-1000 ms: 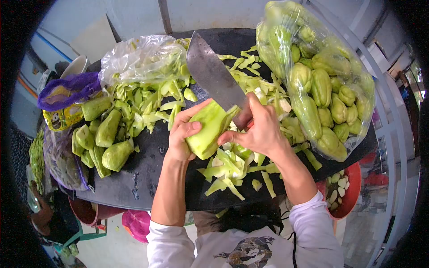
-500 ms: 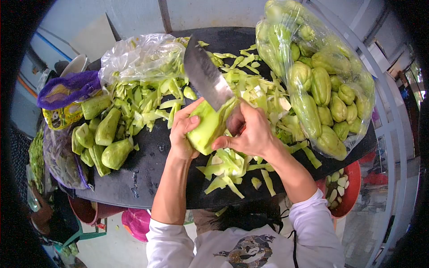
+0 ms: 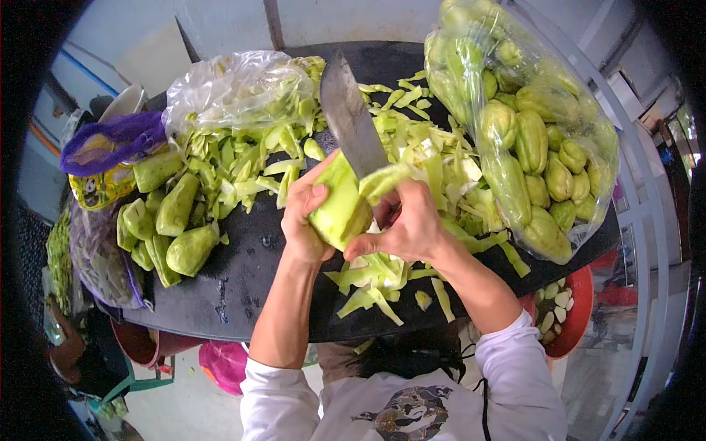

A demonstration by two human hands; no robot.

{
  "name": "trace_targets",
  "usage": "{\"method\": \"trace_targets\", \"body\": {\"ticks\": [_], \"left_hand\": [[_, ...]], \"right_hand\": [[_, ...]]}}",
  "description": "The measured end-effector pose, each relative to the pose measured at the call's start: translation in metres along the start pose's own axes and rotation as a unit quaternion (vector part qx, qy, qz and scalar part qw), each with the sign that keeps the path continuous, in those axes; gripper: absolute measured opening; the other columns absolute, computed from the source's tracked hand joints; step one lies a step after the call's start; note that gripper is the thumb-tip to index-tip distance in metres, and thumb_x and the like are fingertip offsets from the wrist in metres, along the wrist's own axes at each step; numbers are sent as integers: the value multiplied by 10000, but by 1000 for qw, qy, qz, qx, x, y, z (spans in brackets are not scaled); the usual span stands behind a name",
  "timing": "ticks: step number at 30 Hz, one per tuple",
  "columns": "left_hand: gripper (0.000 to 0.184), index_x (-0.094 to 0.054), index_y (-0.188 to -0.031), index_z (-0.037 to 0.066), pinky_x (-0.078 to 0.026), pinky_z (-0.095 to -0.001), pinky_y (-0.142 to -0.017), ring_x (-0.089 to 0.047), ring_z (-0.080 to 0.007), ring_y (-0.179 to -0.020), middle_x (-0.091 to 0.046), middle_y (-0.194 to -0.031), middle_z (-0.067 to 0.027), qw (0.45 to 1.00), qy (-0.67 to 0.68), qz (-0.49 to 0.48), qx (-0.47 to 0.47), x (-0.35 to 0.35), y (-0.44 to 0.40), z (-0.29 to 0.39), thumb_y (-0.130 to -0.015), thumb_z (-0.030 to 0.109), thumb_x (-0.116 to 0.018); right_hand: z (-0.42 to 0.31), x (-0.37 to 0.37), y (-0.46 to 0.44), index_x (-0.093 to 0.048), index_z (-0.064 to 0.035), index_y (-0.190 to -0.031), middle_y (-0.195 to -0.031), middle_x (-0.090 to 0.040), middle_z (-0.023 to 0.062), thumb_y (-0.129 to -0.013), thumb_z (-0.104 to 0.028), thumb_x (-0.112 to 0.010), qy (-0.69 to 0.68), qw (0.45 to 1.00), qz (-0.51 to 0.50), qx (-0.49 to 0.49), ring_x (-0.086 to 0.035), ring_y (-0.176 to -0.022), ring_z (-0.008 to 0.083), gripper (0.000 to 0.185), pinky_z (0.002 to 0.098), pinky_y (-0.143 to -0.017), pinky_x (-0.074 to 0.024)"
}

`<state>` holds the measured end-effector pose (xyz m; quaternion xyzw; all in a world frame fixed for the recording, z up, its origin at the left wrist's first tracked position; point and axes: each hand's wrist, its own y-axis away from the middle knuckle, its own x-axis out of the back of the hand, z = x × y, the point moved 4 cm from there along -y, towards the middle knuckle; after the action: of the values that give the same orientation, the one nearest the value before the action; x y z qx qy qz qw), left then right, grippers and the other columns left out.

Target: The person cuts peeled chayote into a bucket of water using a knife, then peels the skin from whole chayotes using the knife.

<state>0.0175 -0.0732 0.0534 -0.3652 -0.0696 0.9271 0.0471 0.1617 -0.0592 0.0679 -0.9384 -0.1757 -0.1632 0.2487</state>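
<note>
My left hand (image 3: 304, 220) is closed around a light green chayote (image 3: 340, 209), much of its skin cut away. In my right hand (image 3: 406, 229) is a wide-bladed knife (image 3: 351, 114); the grip is mostly hidden by my fingers. The blade points up and away, with its lower part against the chayote's right side. A strip of peel (image 3: 386, 180) curls off there over the blade, close to my right fingers. My right thumb rests near the chayote's lower end. Below my hands lies a heap of cut peels (image 3: 375, 283).
Peeled chayotes (image 3: 176, 220) are piled at the left of the black table (image 3: 243, 309), beside purple net bags (image 3: 110, 147). A clear bag of chayotes (image 3: 533, 147) stands at the right. Peels and another plastic bag (image 3: 228, 88) lie at the back. A red bucket (image 3: 581, 312) holds pale pieces below.
The knife has shifted slightly right, its blade steeper. A peel strip now curls away from the chayote's right side. My left hand keeps its hold.
</note>
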Motion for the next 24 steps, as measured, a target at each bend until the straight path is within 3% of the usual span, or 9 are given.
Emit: {"method": "trace_targets", "body": {"ticks": [1, 2, 5, 10, 11, 13, 20, 22, 24], "left_hand": [[707, -444, -1334, -136, -512, -343, -905, -638, -282, -1042, -598, -1218, -238, 1000, 14, 25, -6, -3, 2, 1, -779, 275, -598], [709, -431, -1348, -136, -512, -346, -909, -636, -282, -1050, -587, -1235, -241, 999, 20, -25, 9, 0, 1, 2, -786, 264, -597], [715, -413, -1364, -136, -511, -346, -914, -635, -282, -1055, -584, -1243, -241, 1000, -2, -23, 2, 3, 1, 6, -792, 252, -593], [653, -468, -1332, -124, -509, -338, -912, -638, -268, -1049, -613, -1206, -221, 999, -33, -37, -1, 5, -2, 0, -790, 224, -575], [653, -468, -1332, -124, -509, -338, -912, -638, -268, -1049, -613, -1206, -221, 999, -33, -36, -2, 4, -2, 1, -790, 224, -575], [732, -501, -1260, -107, -531, -355, -854, -646, -296, -965, -615, -1141, -223, 995, -95, 21, 21, 6, -1, -1, -723, 385, -580], [603, -567, -1189, -68, -541, -368, -845, -660, -291, -930, -647, -1085, -200, 996, -74, 19, 40, 5, 2, 2, -745, 340, -580], [507, -593, -1139, -46, -547, -378, -843, -669, -285, -909, -664, -1046, -183, 998, -52, 3, 25, 5, 2, 3, -767, 300, -583], [485, -595, -1129, -43, -548, -378, -841, -670, -283, -903, -666, -1038, -179, 999, -49, 4, 19, 4, 2, 4, -773, 287, -583]], "right_hand": [[0, -2, 1, -562, 6, -922, -547, -521, -31, -523, -621, -887, 26, 1000, -4, 5, -499, -485, 60, 812, 238, -452, -410], [0, -3, 2, -580, 8, -988, -571, -514, -46, -493, -609, -907, 52, 999, -8, 12, -475, -503, 26, 856, 206, -448, -387], [-10, 1, -2, -570, 3, -1001, -586, -534, -29, -494, -576, -920, 67, 998, 4, 13, -505, -509, 35, 845, 208, -456, -410], [-8, 15, -5, -513, 3, -907, -584, -539, -30, -422, -643, -910, 96, 995, 19, 13, -517, -505, 48, 899, 209, -469, -428], [-9, 15, -6, -513, 3, -907, -584, -539, -30, -422, -643, -910, 95, 995, 18, 13, -517, -505, 48, 899, 209, -469, -428], [-10, 14, -7, -524, 10, -919, -569, -531, -31, -422, -645, -909, 110, 994, -3, 17, -521, -500, 54, 908, 217, -468, -434], [-15, 13, -5, -557, 26, -932, -555, -532, -19, -474, -642, -895, 109, 994, -11, 11, -516, -482, 68, 877, 234, -463, -436], [-14, 10, -4, -558, 74, -968, -570, -587, 49, -501, -661, -869, 113, 992, -40, -23, -613, -496, 172, 925, 324, -499, -508], [-10, 8, -4, -565, 53, -957, -558, -549, 10, -499, -655, -876, 116, 992, -39, -22, -549, -488, 121, 900, 288, -481, -472]]}}
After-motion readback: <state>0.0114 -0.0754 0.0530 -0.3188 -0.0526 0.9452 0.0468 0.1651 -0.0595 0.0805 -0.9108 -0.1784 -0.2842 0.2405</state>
